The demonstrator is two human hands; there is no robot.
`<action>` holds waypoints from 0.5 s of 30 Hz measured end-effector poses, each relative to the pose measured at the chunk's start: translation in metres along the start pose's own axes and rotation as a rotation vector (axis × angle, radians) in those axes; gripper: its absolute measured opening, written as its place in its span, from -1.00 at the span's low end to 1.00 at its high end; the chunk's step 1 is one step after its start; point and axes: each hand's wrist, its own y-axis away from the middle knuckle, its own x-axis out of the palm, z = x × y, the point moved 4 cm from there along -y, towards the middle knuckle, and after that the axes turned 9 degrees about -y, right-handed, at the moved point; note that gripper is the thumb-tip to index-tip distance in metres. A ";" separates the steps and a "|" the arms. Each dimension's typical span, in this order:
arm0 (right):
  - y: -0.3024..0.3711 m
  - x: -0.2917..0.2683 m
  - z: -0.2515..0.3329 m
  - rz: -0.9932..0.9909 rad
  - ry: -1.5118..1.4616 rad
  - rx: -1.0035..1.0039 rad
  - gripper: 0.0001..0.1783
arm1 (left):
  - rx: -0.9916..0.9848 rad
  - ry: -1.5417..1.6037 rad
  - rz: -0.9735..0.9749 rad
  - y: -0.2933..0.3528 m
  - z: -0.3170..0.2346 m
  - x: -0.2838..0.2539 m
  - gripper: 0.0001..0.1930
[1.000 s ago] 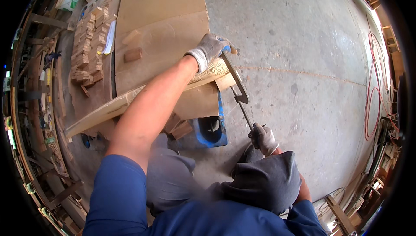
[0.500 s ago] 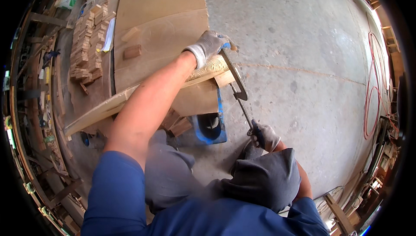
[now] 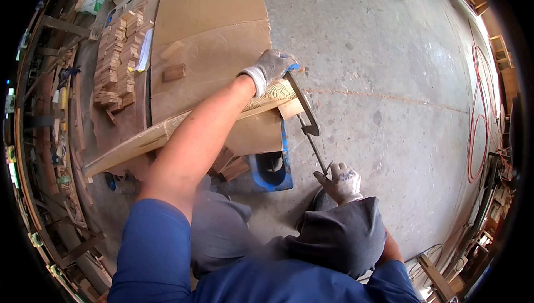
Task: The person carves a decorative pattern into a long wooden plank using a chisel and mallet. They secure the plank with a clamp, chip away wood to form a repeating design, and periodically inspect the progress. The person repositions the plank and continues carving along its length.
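A dark metal C-clamp (image 3: 306,107) spans the right end of a long curved wooden piece (image 3: 129,144) with bold wavy grain. A small pale wood block (image 3: 290,108) sits under that end, beside the clamp. My gloved left hand (image 3: 272,65) is closed around the clamp's upper end, its fingertips partly hidden. Below, my gloved right hand (image 3: 343,183) has its fingers closed at the cross handle on the lower end of the screw (image 3: 315,148). The clamp's contact points with the wood are largely hidden.
Cardboard (image 3: 214,2) covers the work surface, with a small brown block (image 3: 174,72) on it. Stacked wood blocks (image 3: 114,61) stand to the left. A blue plastic pallet (image 3: 287,178) is beneath. A red hose (image 3: 474,116) hangs at the right.
My right hand has turned at the screw handle, the back of the glove now facing up. My left hand stays on the clamp's upper end. The view has shifted slightly.
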 end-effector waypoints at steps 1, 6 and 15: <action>-0.003 -0.004 0.003 -0.006 0.013 -0.016 -0.53 | -0.006 -0.003 -0.015 -0.001 0.002 -0.001 -0.78; -0.014 0.003 0.005 0.123 0.085 -0.025 -0.57 | -0.082 0.009 -0.047 -0.002 0.002 0.002 -0.77; -0.015 0.015 -0.003 0.127 0.024 -0.080 -0.63 | -0.018 0.052 -0.071 -0.006 0.008 0.006 -0.76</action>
